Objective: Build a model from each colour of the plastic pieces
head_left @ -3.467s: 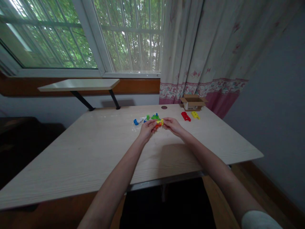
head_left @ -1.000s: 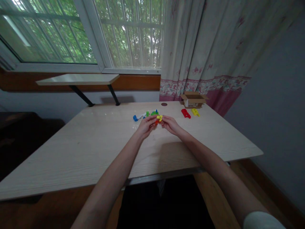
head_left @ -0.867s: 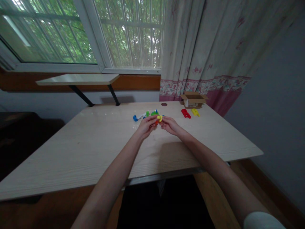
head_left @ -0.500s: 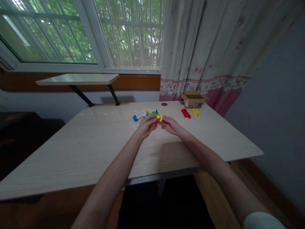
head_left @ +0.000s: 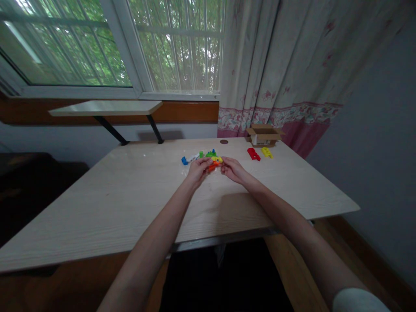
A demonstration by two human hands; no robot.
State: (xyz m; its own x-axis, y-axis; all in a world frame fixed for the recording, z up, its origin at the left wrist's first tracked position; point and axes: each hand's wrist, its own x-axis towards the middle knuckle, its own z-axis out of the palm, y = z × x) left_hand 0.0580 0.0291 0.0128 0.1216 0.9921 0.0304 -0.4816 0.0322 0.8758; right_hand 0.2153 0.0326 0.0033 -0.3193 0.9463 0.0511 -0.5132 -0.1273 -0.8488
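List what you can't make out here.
All in the head view:
Whether the held yellow piece and orange piece are joined: too small, partly behind the left hand.
Whether the right hand grips or only touches the yellow piece: too small.
Floor of the cardboard box: hidden by its near side.
Tops of the window and curtain: cut off by the upper edge.

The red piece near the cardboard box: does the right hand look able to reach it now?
Likely yes: nothing visible lies between the right hand and the red piece, but this hand's fingertips are at the held yellow piece.
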